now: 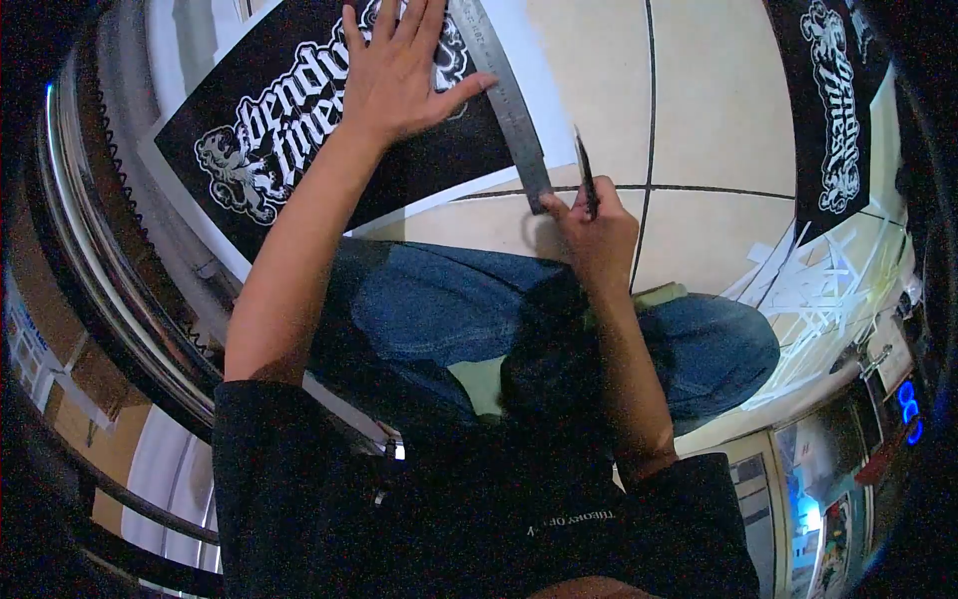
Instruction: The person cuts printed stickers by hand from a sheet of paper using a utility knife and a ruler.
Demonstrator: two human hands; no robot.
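A black printed sheet point(429, 180) with white lettering and lion figures lies on the floor, with a white margin along its edge. My left hand point(394, 85) rests flat on it, fingers spread, its thumb on the metal ruler point(506, 110). The ruler runs along the print's right side, over the border of black and white. In my right hand point(602, 235) is a slim dark craft knife point(586, 172), its pointed tip upward. The thumb of that hand touches the ruler's near end, or lies right beside it.
A second black print point(836, 120) lies at the right. Below it is a heap of thin white paper strips point(818, 299). Pale floor tiles point(718, 100) show between the prints. At the left stands a machine with a long metal bar point(75, 220). My crossed legs point(429, 309) are close to the sheet.
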